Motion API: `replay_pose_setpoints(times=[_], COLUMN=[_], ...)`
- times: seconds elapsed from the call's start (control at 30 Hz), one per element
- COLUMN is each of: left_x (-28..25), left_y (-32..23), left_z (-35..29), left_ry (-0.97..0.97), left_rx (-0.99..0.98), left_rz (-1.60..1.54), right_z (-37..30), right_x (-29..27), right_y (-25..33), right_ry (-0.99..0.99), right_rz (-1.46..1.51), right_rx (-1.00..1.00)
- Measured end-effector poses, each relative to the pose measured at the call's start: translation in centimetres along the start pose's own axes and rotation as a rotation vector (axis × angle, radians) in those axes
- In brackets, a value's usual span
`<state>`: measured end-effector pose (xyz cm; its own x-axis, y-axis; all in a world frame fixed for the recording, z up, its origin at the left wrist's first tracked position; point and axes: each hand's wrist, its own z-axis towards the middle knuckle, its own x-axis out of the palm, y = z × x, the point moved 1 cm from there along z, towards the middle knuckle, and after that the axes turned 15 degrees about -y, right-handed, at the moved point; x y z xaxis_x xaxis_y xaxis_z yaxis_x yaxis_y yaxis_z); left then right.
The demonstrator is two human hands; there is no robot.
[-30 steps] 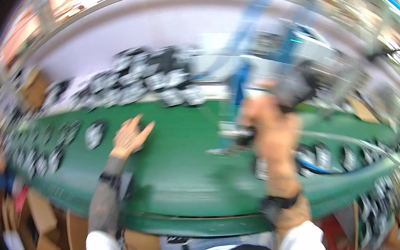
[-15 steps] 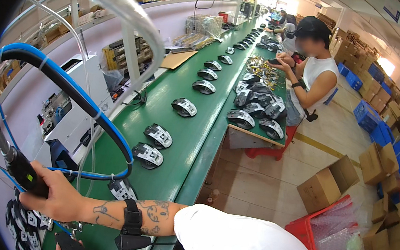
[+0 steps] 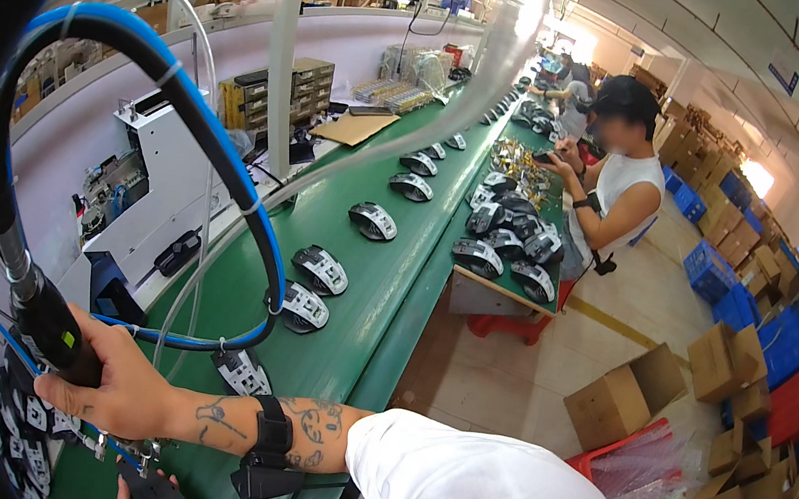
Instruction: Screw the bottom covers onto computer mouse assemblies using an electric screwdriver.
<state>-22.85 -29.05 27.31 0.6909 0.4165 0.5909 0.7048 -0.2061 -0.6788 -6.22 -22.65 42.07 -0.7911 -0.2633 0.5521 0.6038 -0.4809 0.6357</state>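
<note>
My right hand (image 3: 125, 380) reaches across from the right, its fingers closed round the black grip of a power screwdriver (image 3: 56, 330). A thick black cable and a blue air hose (image 3: 164, 82) loop up from the tool's top. Beneath that hand, at the lower edge, my left hand (image 3: 124, 496) holds a black mouse shell (image 3: 153, 494); only its fingertips show at the shell's sides. Small metal fittings (image 3: 144, 463) at the screwdriver's lower end hang just over the shell; whether they touch it I cannot tell. A pile of black and white mouse shells (image 3: 14, 421) lies to the left.
Half-built mice (image 3: 319, 269) line the green conveyor belt (image 3: 364, 285). Clear tubing (image 3: 372, 150) crosses the view above it. At the right, a co-worker (image 3: 631, 179) handles a dark part by a side table of mice (image 3: 517, 235). Open cardboard boxes (image 3: 606, 403) and blue crates (image 3: 709, 275) stand beyond.
The view has shifted slightly, and the clear tubing has swung right across the belt. More of the mouse shell in my left hand shows. My right hand keeps its grip on the screwdriver.
</note>
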Motion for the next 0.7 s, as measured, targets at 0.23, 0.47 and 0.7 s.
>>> replay_pose_setpoints(times=[0.23, 0.47, 0.7], left_x=[0.3, -0.8, 1.4], left_y=[1.0, 0.7, 1.7], left_z=[0.1, -0.7, 1.1], left_ry=[0.014, -0.081, 0.230], left_rx=[-0.026, 0.094, -0.042], left_rz=[0.026, -0.069, -0.182], right_z=[0.0, -0.8, 0.5], right_x=[-0.2, -0.3, -1.8], right_y=[1.3, -0.9, 3.3], right_ry=[0.014, -0.130, -0.070], right_rz=[-0.082, -0.061, 0.142], right_rx=[0.050, 0.170, -0.121])
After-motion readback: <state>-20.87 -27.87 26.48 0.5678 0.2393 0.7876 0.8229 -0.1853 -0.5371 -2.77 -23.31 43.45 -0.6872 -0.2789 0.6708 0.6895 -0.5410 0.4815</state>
